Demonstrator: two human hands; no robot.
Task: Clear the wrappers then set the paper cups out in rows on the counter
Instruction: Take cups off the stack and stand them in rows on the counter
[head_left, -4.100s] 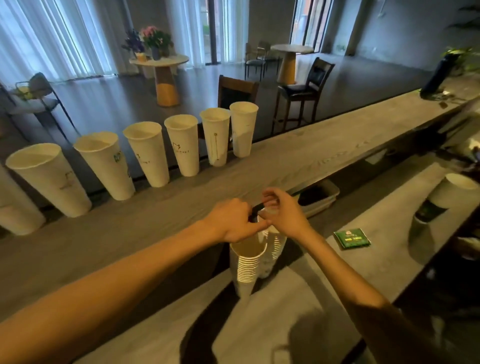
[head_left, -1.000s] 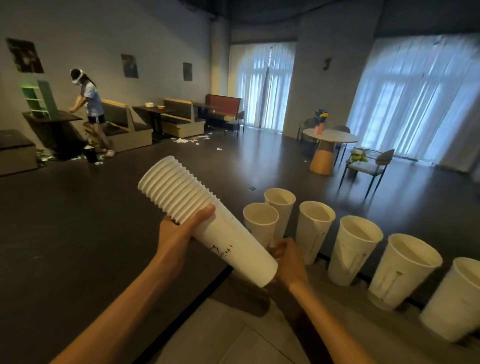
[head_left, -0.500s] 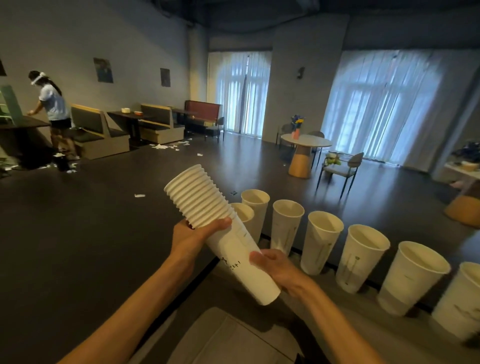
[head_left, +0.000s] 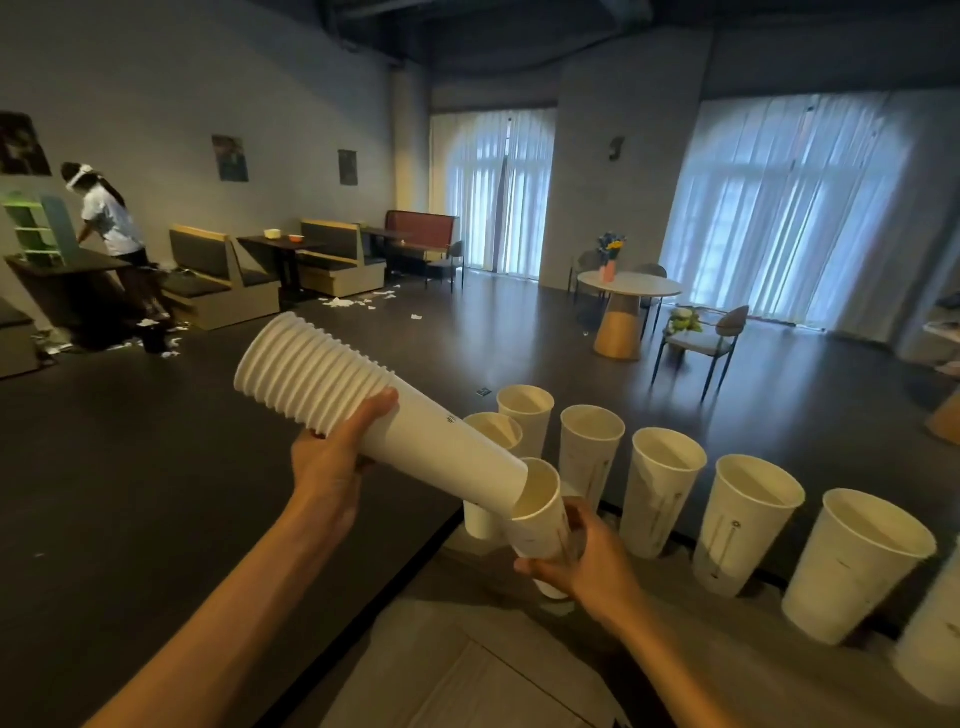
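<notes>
White cups (head_left: 743, 525), small dark print

No text can be read. The stack of cups (head_left: 363, 410) bears a small dark mark on its side, and the row of cups (head_left: 660, 488) on the counter (head_left: 727, 670) carries faint vertical printing, all too small and blurred to make out.
</notes>
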